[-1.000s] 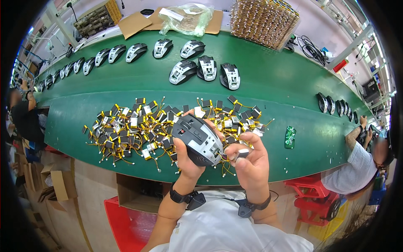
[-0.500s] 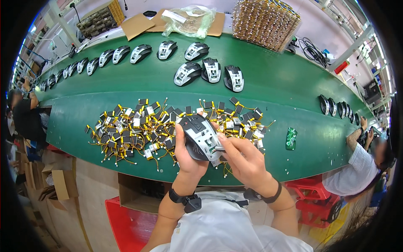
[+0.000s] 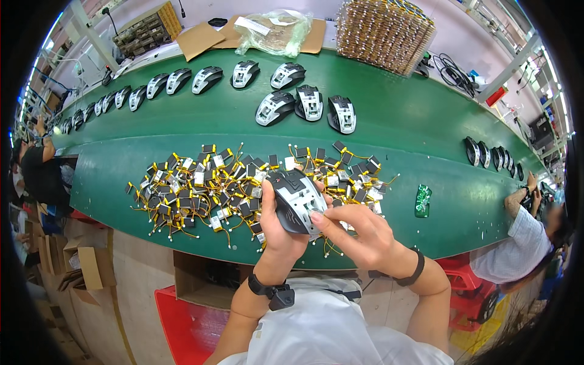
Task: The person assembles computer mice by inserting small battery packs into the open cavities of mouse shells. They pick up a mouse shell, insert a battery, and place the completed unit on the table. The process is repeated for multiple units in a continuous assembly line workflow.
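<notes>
A black computer mouse [image 3: 296, 201] with a bare silver-white frame on top lies tilted in my left hand [image 3: 281, 238], whose fingers wrap round its side and underside. My right hand [image 3: 372, 244] is closed, its thumb pressing on the open recess at the mouse's near end. The thumb covers part of that recess, and I cannot tell whether a small part is under it. Beneath and around the hands spreads a pile of small battery packs [image 3: 199, 178] with yellow tape, thin wires and white plugs.
Several similar mice [image 3: 309, 103] stand on the green belt [image 3: 395, 109], with more at far right [image 3: 484, 154]. A green circuit board [image 3: 423, 201] lies right of the pile. Behind are a stacked component tray [image 3: 386, 36] and plastic bag [image 3: 274, 30]. People sit at both sides.
My right hand has shifted right and lower, its thumb now flat on the recess where fingers pinched a small dark piece before. The mice on the belt have slid slightly right.
</notes>
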